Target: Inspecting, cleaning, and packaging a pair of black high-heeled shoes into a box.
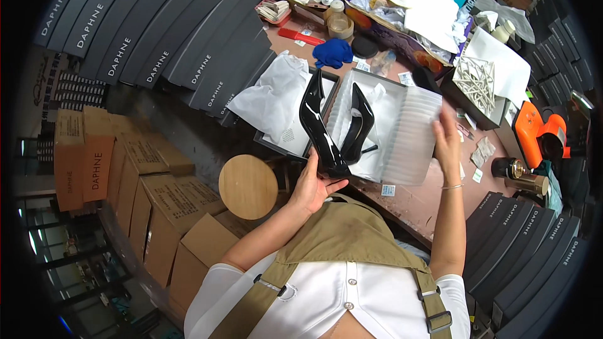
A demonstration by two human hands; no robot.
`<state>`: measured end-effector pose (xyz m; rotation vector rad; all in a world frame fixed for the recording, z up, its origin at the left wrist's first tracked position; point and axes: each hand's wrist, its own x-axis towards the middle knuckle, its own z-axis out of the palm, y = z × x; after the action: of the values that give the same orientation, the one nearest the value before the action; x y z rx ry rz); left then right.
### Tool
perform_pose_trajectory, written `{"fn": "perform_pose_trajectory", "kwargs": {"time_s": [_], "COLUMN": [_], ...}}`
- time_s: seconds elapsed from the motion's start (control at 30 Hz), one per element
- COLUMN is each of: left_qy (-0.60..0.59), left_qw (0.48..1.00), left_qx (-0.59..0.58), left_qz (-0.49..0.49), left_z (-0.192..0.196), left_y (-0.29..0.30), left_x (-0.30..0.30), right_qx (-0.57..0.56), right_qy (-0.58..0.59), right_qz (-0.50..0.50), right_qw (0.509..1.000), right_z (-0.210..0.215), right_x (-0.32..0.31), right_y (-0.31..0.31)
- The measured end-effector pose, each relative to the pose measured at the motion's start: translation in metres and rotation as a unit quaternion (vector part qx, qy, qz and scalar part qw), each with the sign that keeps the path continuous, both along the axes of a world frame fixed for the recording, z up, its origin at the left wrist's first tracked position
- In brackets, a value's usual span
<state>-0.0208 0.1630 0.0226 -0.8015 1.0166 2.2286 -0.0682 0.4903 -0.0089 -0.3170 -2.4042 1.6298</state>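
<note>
My left hand [309, 188] is closed around the toe end of a glossy black high-heeled shoe [316, 127], heel end up, over the table. Just right of it, a second black high-heeled shoe [358, 122] lies on white paper inside an open shoe box [380, 81]. A translucent ribbed sheet [414, 135] spreads over the box's right side. At that sheet's right edge is my right hand [447, 141], its fingers stretched and apart. Whether they press on the sheet is hard to tell.
White tissue paper [276, 97] covers part of a dark box lid [295, 141]. A blue cloth [333, 54], a red tool [300, 37] and a box of white sticks [475, 85] are on the table. Grey shoe boxes [163, 31] stack left; cartons [179, 198] and a round stool [248, 186] stand below.
</note>
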Motion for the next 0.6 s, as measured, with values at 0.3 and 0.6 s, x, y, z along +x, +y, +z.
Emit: {"fn": "perform_pose_trajectory", "kwargs": {"time_s": [0.3,0.6], "left_qy": [0.090,0.228], "left_qw": [0.990,0.951], "left_qx": [0.078,-0.074], "left_qz": [-0.075,-0.194], "left_z": [0.016,0.001], "left_y": [0.000,-0.102], "left_x": [-0.021,-0.042], "right_qx": [-0.158,-0.586], "right_qy": [0.012,-0.079], "right_qz": [0.312,0.230], "right_qw": [0.937,0.773], "right_z": [0.032,0.041], "right_x": [0.042,0.035], "right_y": [-0.165,-0.170]}}
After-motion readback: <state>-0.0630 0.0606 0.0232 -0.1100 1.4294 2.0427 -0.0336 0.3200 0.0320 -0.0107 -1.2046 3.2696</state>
